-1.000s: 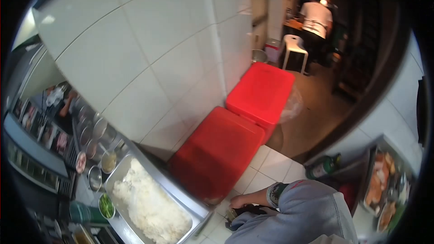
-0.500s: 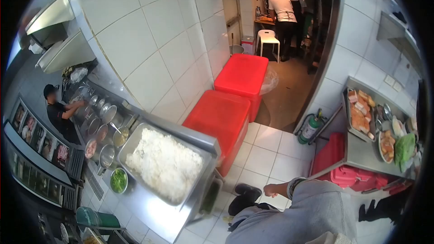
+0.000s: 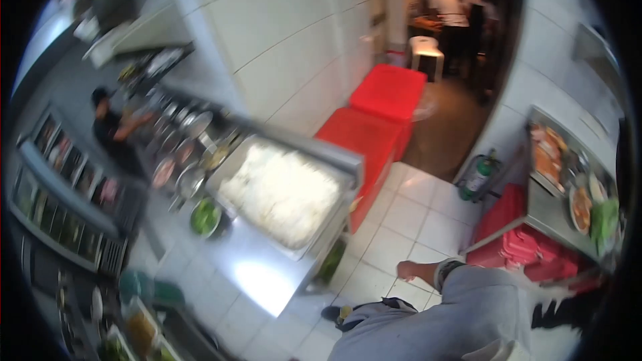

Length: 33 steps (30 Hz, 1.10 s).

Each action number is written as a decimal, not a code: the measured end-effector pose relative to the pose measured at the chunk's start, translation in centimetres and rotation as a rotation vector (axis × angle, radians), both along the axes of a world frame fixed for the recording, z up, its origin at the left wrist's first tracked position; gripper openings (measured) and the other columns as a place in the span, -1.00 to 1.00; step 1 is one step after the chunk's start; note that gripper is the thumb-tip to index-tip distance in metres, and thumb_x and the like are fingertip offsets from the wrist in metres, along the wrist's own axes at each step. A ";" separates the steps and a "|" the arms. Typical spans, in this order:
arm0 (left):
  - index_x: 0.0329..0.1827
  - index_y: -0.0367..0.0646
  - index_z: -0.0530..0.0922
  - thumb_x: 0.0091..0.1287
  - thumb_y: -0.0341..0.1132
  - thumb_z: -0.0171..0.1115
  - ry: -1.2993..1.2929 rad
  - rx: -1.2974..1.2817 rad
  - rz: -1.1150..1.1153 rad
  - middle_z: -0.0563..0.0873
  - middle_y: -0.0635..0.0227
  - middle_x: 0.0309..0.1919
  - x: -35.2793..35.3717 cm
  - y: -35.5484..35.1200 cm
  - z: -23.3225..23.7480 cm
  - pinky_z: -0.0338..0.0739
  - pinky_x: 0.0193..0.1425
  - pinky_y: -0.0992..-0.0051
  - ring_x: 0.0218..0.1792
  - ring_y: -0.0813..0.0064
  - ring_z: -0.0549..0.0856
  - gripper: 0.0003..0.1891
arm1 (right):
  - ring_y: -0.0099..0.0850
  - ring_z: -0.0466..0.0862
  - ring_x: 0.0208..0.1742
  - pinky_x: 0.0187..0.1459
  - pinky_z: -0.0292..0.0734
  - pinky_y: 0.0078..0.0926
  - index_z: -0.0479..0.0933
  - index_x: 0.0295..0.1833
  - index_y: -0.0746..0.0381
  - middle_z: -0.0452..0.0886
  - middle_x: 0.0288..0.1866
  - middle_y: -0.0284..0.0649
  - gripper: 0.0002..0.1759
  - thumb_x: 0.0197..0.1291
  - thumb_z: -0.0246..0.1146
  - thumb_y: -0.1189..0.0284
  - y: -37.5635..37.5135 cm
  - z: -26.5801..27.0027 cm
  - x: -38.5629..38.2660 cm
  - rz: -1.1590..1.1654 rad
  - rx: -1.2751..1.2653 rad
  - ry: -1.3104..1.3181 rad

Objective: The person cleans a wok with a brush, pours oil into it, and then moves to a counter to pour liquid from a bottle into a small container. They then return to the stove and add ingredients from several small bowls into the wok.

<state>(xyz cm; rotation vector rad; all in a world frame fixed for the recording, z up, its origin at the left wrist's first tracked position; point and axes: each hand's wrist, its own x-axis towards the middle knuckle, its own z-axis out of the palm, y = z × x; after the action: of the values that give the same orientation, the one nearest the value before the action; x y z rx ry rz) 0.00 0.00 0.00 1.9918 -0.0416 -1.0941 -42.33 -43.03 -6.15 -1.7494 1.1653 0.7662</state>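
My left hand hangs above the white tiled floor, below a grey sleeve and a dark wristband. Its fingers are curled in, and I see nothing in them. At the right edge, a dark shape like a black-gloved right hand shows with its fingers apart, holding nothing visible. To the left of my left hand, a steel counter carries a large metal tray of white rice. A bowl of green leaves sits beside the tray.
Red lidded boxes line the wall. A green fire extinguisher stands near the doorway. At right, a steel table holds trays of food. A co-worker stands at left; people work beyond the doorway near a white stool.
The surroundings have shifted to the right in view and blurred slightly. My left hand has moved a little right and up in the frame, and one shoe has gone out of sight.
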 end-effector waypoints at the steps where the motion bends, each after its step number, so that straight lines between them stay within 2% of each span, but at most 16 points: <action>1: 0.33 -0.13 0.40 0.38 -0.05 0.18 0.015 0.023 0.017 0.62 0.26 0.05 0.3 1.1 -0.9 0.58 -0.07 0.26 -0.02 0.29 0.65 -0.46 | -0.28 0.70 -0.54 -0.52 0.59 -0.25 0.63 -0.55 0.26 0.67 -0.58 -0.12 -0.74 0.07 0.12 0.41 0.2 -0.4 0.0 0.028 -0.024 0.011; 2: 0.24 -0.17 0.45 0.38 -0.17 0.15 0.020 0.015 0.154 0.65 0.28 -0.04 -1.3 1.0 0.6 0.58 -0.30 0.39 -0.18 0.38 0.67 -0.58 | -0.30 0.71 -0.51 -0.50 0.59 -0.25 0.66 -0.54 0.21 0.69 -0.55 -0.15 -0.74 0.11 0.18 0.36 -0.1 -4.2 -0.5 0.352 -0.063 0.047; 3: 0.21 -0.18 0.47 0.39 -0.18 0.14 -0.062 0.109 -0.042 0.66 0.32 -0.11 -1.6 2.2 -0.5 0.57 -0.25 0.43 -0.13 0.44 0.66 -0.60 | -0.31 0.71 -0.49 -0.46 0.60 -0.28 0.68 -0.50 0.18 0.70 -0.52 -0.15 -0.75 0.12 0.20 0.32 0.2 -3.4 0.3 0.628 -0.070 0.040; 4: 0.05 -0.35 0.57 0.35 -0.22 0.23 -0.016 0.032 0.155 0.73 0.12 -0.22 -3.7 1.5 3.5 0.59 -0.28 0.38 -0.29 0.47 0.69 -0.64 | -0.32 0.71 -0.47 -0.43 0.60 -0.30 0.70 -0.45 0.15 0.71 -0.49 -0.16 -0.76 0.12 0.22 0.28 0.1 -2.7 1.0 0.909 -0.078 0.022; 6: 0.03 -0.27 0.57 0.37 -0.23 0.16 -0.315 0.067 -0.231 0.71 0.10 -0.16 -4.7 5.9 2.7 0.58 -0.11 0.27 -0.17 0.28 0.69 -0.69 | -0.34 0.72 -0.38 -0.30 0.60 -0.24 0.73 -0.37 0.04 0.74 -0.40 -0.32 -0.86 -0.01 0.35 0.26 0.7 -11.9 0.0 0.927 -0.051 0.080; 8: 0.01 -0.17 0.59 0.40 -0.25 0.05 -0.748 0.229 -0.778 0.69 0.08 -0.08 -4.8 10.1 0.4 0.54 0.05 0.15 -0.03 0.07 0.66 -0.74 | -0.33 0.71 -0.38 -0.31 0.59 -0.29 0.68 -0.42 0.12 0.72 -0.41 -0.23 -0.77 0.11 0.24 0.22 2.0 -8.3 4.2 1.192 -0.075 -0.219; 9: 0.01 -0.17 0.59 0.40 -0.25 0.05 -0.734 0.279 -0.690 0.69 0.08 -0.08 -5.1 11.5 -0.6 0.54 0.05 0.15 -0.03 0.07 0.66 -0.74 | -0.33 0.71 -0.38 -0.31 0.59 -0.29 0.68 -0.42 0.12 0.72 -0.41 -0.23 -0.77 0.11 0.24 0.22 2.8 -8.0 6.2 1.287 -0.058 -0.240; 13: -0.05 -0.15 0.60 0.40 -0.28 -0.09 -0.548 0.423 -0.631 0.65 0.02 -0.04 -5.3 11.9 -1.1 0.51 0.13 0.10 0.02 0.00 0.62 -0.71 | -0.43 0.60 -0.48 -0.36 0.53 -0.30 0.61 -0.47 0.31 0.65 -0.53 -0.21 -0.76 0.16 0.22 0.40 3.0 -7.4 13.1 0.451 0.101 -0.517; 14: -0.05 -0.15 0.61 0.40 -0.27 -0.09 -0.204 0.461 -0.331 0.64 0.00 -0.02 -4.4 8.9 2.4 0.49 0.18 0.11 0.07 0.01 0.60 -0.70 | -0.35 0.60 -0.50 -0.36 0.52 -0.27 0.59 -0.48 0.32 0.63 -0.55 -0.16 -0.73 0.18 0.18 0.39 3.3 -3.1 16.1 0.199 0.207 -0.331; 16: -0.07 -0.16 0.63 0.37 -0.25 -0.05 -0.270 0.454 -0.237 0.66 0.00 -0.09 -4.5 7.5 4.1 0.51 0.17 0.13 0.01 0.01 0.63 -0.70 | -0.26 0.60 -0.51 -0.36 0.50 -0.23 0.58 -0.48 0.33 0.63 -0.56 -0.12 -0.71 0.18 0.15 0.37 3.8 4.6 21.1 -0.203 0.285 -0.154; 17: -0.04 -0.19 0.63 0.33 -0.20 0.03 -0.339 0.361 -0.418 0.68 -0.01 -0.08 -4.2 8.0 3.6 0.52 0.13 0.14 -0.02 0.02 0.65 -0.68 | -0.26 0.60 -0.50 -0.36 0.51 -0.24 0.59 -0.47 0.33 0.63 -0.56 -0.12 -0.72 0.16 0.16 0.36 3.3 4.1 21.7 -0.206 0.314 -0.175; 18: -0.06 -0.22 0.65 0.26 -0.14 0.11 -0.157 0.453 -0.042 0.68 -0.01 -0.02 -4.4 7.7 0.6 0.52 0.12 0.14 0.01 0.00 0.64 -0.63 | -0.27 0.61 -0.50 -0.36 0.51 -0.24 0.59 -0.46 0.32 0.63 -0.55 -0.12 -0.73 0.15 0.18 0.35 2.7 3.8 22.2 -0.190 0.334 -0.181; 19: -0.06 -0.22 0.67 0.28 -0.11 0.09 -0.019 0.449 -0.086 0.66 -0.03 0.05 -2.3 4.9 6.8 0.51 0.14 0.13 0.06 -0.01 0.63 -0.61 | -0.27 0.61 -0.49 -0.36 0.51 -0.24 0.59 -0.46 0.32 0.64 -0.54 -0.13 -0.74 0.13 0.19 0.34 2.3 3.5 22.9 -0.157 0.340 -0.177; 20: -0.06 -0.22 0.67 0.28 -0.11 0.09 -0.019 0.460 -0.046 0.66 -0.03 0.05 -1.8 5.0 6.3 0.51 0.14 0.13 0.06 -0.01 0.63 -0.61 | -0.28 0.61 -0.49 -0.36 0.52 -0.24 0.60 -0.45 0.31 0.64 -0.53 -0.13 -0.74 0.12 0.20 0.33 2.1 3.0 23.7 -0.124 0.342 -0.166; 23: -0.13 -0.30 0.69 0.29 -0.08 0.09 -0.284 0.420 -0.390 0.65 -0.11 0.00 0.5 6.6 4.0 0.51 0.14 0.13 0.04 -0.05 0.63 -0.57 | -0.29 0.62 -0.47 -0.35 0.52 -0.24 0.61 -0.42 0.30 0.65 -0.51 -0.13 -0.75 0.08 0.24 0.30 2.1 1.4 25.1 -0.022 0.342 -0.130; 33: -0.29 -0.31 0.69 0.26 -0.04 0.09 -0.289 0.411 -0.231 0.70 -0.14 -0.19 19.7 7.0 -1.4 0.55 0.02 0.07 -0.11 -0.10 0.68 -0.56 | -0.32 0.64 -0.42 -0.34 0.55 -0.25 0.63 -0.34 0.24 0.68 -0.42 -0.14 -0.69 -0.07 0.36 0.21 1.0 1.5 34.8 -0.086 0.292 -0.072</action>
<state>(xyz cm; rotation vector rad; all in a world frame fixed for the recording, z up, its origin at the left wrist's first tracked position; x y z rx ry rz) 19.72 7.00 -1.39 2.5569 -0.2199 -1.0055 -7.51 -42.03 -4.67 -1.4642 1.0175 0.7728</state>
